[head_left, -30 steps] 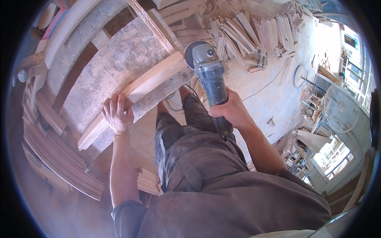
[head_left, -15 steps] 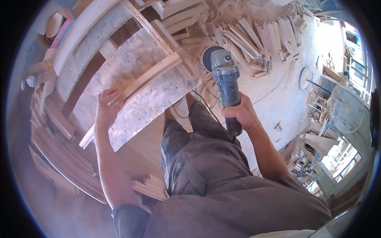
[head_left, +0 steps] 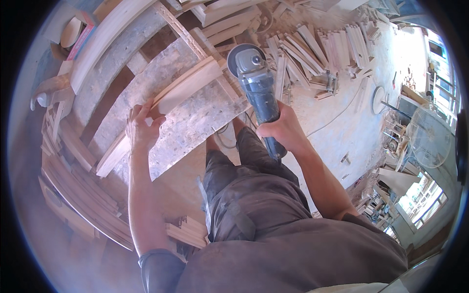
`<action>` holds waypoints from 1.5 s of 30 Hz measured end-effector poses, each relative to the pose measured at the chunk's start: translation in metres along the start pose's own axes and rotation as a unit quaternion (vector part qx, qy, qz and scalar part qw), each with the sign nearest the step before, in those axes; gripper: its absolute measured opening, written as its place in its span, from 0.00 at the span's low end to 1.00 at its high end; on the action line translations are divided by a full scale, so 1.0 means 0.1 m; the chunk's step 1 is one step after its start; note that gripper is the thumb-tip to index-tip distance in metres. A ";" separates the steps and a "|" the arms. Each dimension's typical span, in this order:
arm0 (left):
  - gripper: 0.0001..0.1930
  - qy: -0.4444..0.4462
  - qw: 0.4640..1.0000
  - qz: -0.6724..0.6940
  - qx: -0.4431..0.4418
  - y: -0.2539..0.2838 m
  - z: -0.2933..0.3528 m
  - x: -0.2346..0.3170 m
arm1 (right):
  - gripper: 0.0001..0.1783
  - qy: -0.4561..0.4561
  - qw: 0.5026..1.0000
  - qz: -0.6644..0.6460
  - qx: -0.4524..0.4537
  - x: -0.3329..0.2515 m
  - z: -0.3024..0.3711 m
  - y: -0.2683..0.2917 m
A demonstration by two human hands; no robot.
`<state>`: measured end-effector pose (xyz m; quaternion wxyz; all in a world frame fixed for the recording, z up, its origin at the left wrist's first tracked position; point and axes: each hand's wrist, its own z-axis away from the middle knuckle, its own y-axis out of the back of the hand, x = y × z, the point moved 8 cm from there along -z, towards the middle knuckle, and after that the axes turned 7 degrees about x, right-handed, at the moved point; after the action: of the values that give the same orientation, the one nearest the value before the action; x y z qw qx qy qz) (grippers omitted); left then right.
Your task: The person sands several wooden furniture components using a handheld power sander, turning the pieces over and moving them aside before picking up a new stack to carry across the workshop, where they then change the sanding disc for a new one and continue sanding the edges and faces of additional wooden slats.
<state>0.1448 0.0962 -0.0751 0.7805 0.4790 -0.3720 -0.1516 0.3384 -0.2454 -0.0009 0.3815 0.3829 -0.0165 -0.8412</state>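
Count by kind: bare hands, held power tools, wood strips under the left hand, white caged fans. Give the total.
Bare hands (left hand, right hand): 2
Held power tool, angle grinder: 1
Wood strip under left hand: 1
White caged fan: 1
Total: 5

Scuffed grey benchtop (head_left: 205, 110); long pale plank (head_left: 188, 92) on it.

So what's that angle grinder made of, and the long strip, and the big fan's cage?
Angle grinder: probably plastic, with a dark, moulded-looking body; its greyer, duller head may be metal. Wooden strip: seems bare wood, pale tan and unpainted-looking, with flat faces. Fan cage: likely metal wire, from its thin pale bars; maybe painted.
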 end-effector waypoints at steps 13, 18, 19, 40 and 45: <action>0.33 -0.054 0.997 -0.016 0.052 0.04 0.09 0.10 | 0.21 -0.020 0.998 -0.059 -0.009 0.08 -0.01 -0.09; 0.34 -0.051 0.997 -0.008 0.050 0.04 0.08 0.09 | 0.20 -0.025 0.997 -0.066 -0.035 0.05 -0.08 -0.18; 0.34 -0.053 0.997 -0.011 0.051 0.04 0.08 0.09 | 0.19 -0.023 0.997 -0.053 -0.042 0.04 -0.09 -0.20; 0.44 -0.086 0.996 -0.028 0.000 -0.04 -0.16 0.03 | 0.24 0.042 0.998 -0.026 -0.041 0.00 -0.31 -0.10; 0.43 -0.055 0.998 0.000 -0.039 0.01 -0.21 0.06 | 0.25 0.068 0.996 0.030 -0.047 -0.08 -0.47 -0.15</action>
<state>0.1643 0.1067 -0.0771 0.7769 0.4395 -0.4079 -0.1919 0.3628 -0.2172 -0.0337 0.4244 0.4206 0.0378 -0.8010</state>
